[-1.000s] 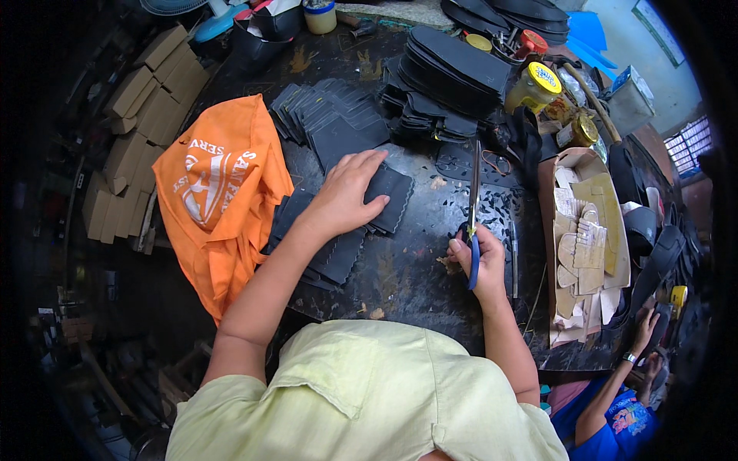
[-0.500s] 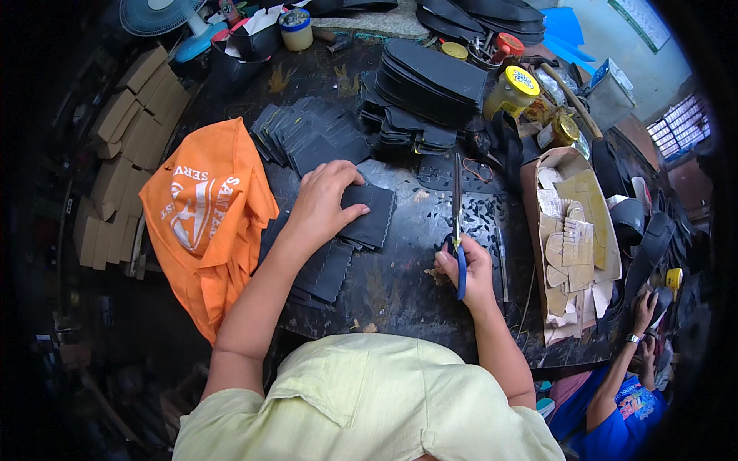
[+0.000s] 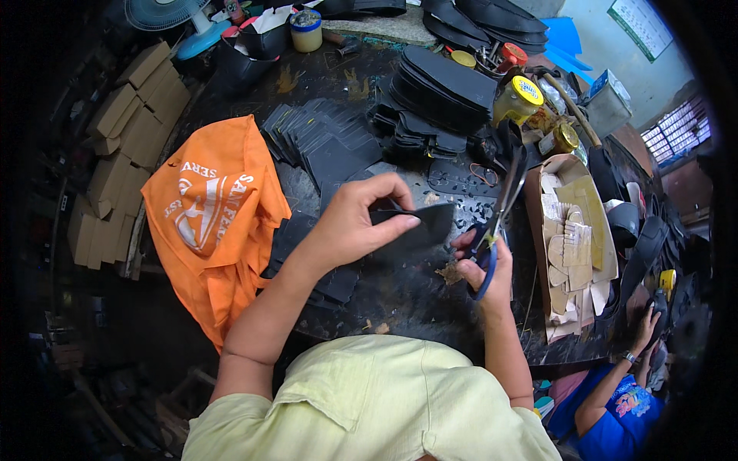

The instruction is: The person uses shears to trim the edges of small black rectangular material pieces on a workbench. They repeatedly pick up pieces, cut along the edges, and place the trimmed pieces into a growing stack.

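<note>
My left hand (image 3: 355,223) pinches a flat, dark, roughly rectangular sheet piece (image 3: 419,227), lifted above the black worktable (image 3: 400,296). My right hand (image 3: 486,265) grips blue-handled scissors (image 3: 500,211) just beside it. An orange cloth (image 3: 211,211) lies left.

Cloth (image 3: 211,223) lies left of the cut pieces (image 3: 323,142); cardboard tray (image 3: 573,246) right.

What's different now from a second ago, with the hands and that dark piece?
The left hand, which lay flat on the stack of dark pieces, has lifted one dark piece and holds it toward the scissors. The right hand keeps gripping the scissors. The orange cloth has not moved.
</note>
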